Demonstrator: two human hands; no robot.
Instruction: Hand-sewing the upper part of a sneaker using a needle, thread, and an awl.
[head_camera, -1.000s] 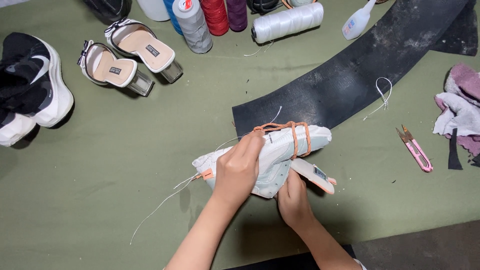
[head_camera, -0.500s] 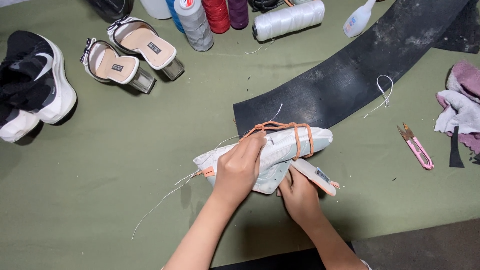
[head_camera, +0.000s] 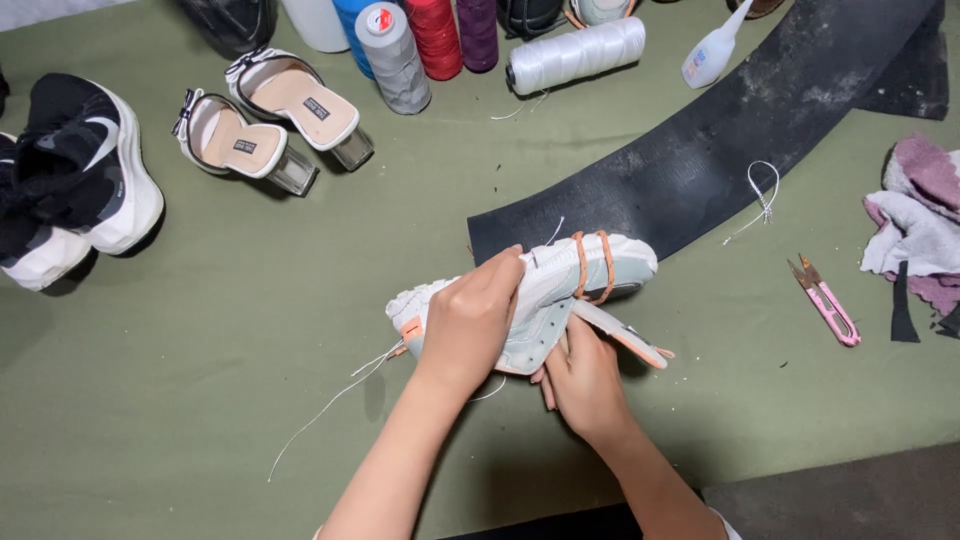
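From my head view I see only my two forearms and hands. My left hand (head_camera: 468, 322) is bare, with no glove, ring or watch that I can make out, and the forearm behind it is uncovered all the way down to the bottom edge of the frame. My right hand (head_camera: 585, 382) is bare too, with short, plain fingernails on the fingers that show. Its forearm is also uncovered, except at the very bottom edge, where a small sliver of white fabric shows, probably a sleeve (head_camera: 725, 526) or shirt hem.
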